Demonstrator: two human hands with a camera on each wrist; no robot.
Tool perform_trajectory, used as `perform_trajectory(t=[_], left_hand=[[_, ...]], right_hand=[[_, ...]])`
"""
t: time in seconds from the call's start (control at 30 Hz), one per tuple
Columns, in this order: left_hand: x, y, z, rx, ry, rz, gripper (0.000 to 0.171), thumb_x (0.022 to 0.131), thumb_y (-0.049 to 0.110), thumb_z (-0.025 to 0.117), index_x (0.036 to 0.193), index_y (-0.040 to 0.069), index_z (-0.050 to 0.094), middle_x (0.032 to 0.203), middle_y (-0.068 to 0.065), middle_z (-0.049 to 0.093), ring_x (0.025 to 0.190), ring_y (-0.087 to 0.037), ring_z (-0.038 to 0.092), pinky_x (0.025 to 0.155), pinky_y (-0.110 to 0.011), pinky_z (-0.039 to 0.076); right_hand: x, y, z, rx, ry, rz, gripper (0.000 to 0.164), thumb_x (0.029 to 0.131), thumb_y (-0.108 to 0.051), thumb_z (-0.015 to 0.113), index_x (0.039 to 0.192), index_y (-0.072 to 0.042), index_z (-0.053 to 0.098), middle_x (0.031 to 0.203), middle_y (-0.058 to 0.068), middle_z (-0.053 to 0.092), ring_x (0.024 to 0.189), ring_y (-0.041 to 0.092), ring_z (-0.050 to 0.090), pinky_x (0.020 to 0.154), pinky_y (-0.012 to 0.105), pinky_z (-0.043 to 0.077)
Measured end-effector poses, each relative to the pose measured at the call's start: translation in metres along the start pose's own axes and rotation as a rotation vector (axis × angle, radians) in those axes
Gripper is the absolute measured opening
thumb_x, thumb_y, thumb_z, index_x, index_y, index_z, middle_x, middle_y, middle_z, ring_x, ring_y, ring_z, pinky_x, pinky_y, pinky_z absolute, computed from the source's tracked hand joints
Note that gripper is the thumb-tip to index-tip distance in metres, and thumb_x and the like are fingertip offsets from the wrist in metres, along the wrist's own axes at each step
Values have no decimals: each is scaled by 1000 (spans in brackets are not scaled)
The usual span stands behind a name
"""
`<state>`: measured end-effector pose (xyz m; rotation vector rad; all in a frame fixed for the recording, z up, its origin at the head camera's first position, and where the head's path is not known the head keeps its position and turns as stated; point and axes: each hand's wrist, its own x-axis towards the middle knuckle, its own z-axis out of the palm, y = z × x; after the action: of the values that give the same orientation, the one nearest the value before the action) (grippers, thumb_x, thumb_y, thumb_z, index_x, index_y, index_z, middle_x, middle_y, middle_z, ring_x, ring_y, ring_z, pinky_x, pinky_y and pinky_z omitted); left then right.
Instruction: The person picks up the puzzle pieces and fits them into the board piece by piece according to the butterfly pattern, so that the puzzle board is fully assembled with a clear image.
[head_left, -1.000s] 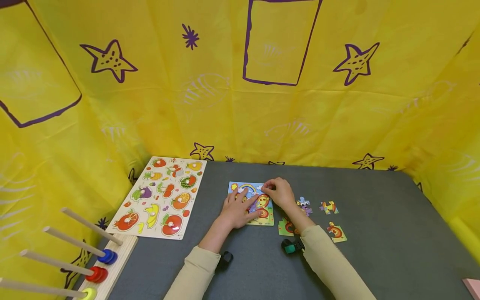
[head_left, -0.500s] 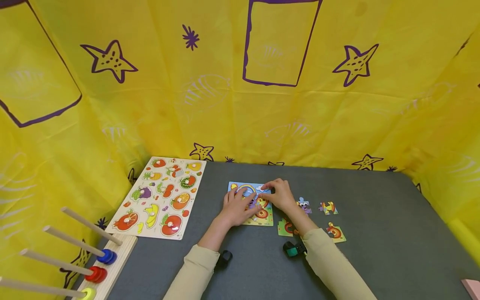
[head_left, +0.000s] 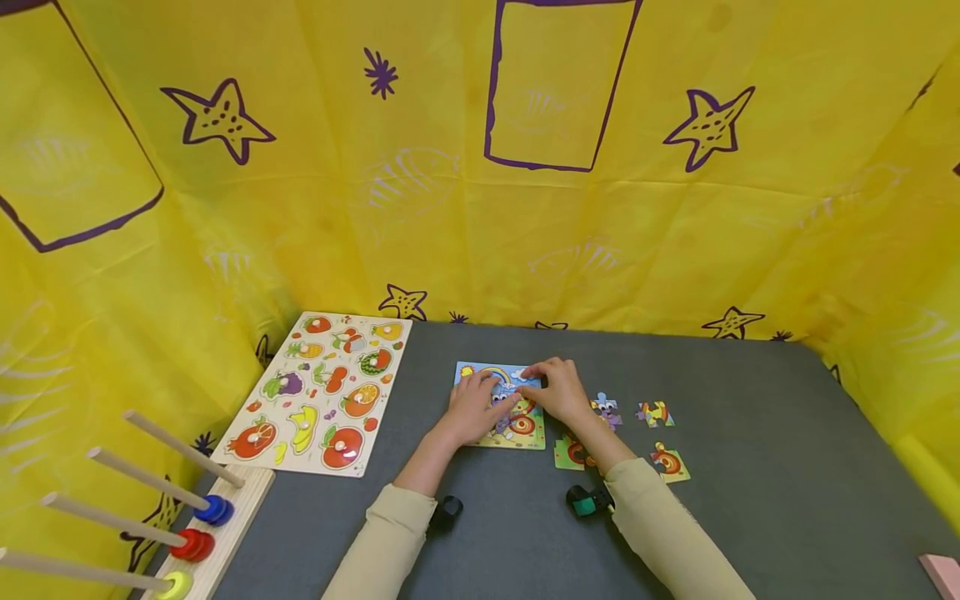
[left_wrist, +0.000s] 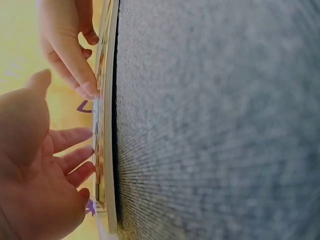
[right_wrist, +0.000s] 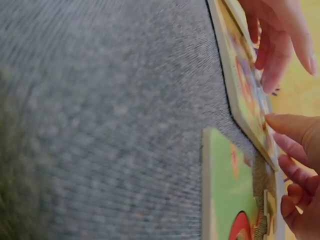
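Note:
A small picture puzzle, with a rainbow, a sun and snails, lies flat on the grey table. My left hand rests over its left half, fingers extended and their tips on the pieces in the left wrist view. At the upper right of the puzzle, the thumb and index finger of my right hand pinch at a puzzle piece by the cloud; the hand mostly hides it. Loose pieces lie to the right: a purple one, a yellow-red one, a snail-shell one and a green one partly under my right forearm.
A wooden fruit puzzle board lies at the left. In front of it stands a wooden peg stacker with blue, red and yellow rings. A pink object shows at the right edge. Behind the table hangs a yellow curtain.
My right thumb has shifted slightly down and left over the puzzle, spreading from the index finger. My left fingers have drawn in a little, uncovering more of the puzzle's lower part.

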<state>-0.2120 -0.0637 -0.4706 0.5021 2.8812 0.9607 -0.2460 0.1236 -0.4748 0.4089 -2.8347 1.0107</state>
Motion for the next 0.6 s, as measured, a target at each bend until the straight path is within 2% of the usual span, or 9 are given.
perform_trajectory(t=[0.17, 0.3, 0.47, 0.6], left_hand=[[5, -5, 1, -121, 55, 17, 55, 102, 36, 47, 131, -10, 51, 135, -26, 49, 130, -42, 37, 107, -56, 29], [7, -7, 0, -191, 84, 17, 49, 103, 30, 46, 129, -11, 52, 132, -27, 52, 128, -41, 41, 107, -51, 32], [8, -8, -2, -246, 132, 20, 45, 104, 27, 44, 127, -10, 56, 127, -25, 57, 125, -40, 47, 105, -52, 34], [9, -9, -4, -294, 187, -47, 43, 104, 28, 43, 126, -4, 60, 123, -21, 61, 119, -38, 53, 101, -50, 39]], right_hand=[[-4, 3, -5, 71, 11, -26, 19, 86, -19, 75, 100, -6, 77, 102, 13, 65, 99, 33, 50, 83, 46, 39], [-10, 8, -16, 148, 34, 36, 19, 89, -19, 71, 104, -8, 76, 110, 14, 65, 106, 34, 51, 91, 50, 38], [-22, 17, -32, 188, 39, 108, 18, 93, -19, 67, 106, -10, 75, 116, 14, 63, 108, 34, 50, 89, 50, 37], [-31, 27, -42, 181, 36, 114, 17, 93, -19, 68, 106, -10, 75, 116, 14, 63, 107, 33, 49, 86, 48, 38]])
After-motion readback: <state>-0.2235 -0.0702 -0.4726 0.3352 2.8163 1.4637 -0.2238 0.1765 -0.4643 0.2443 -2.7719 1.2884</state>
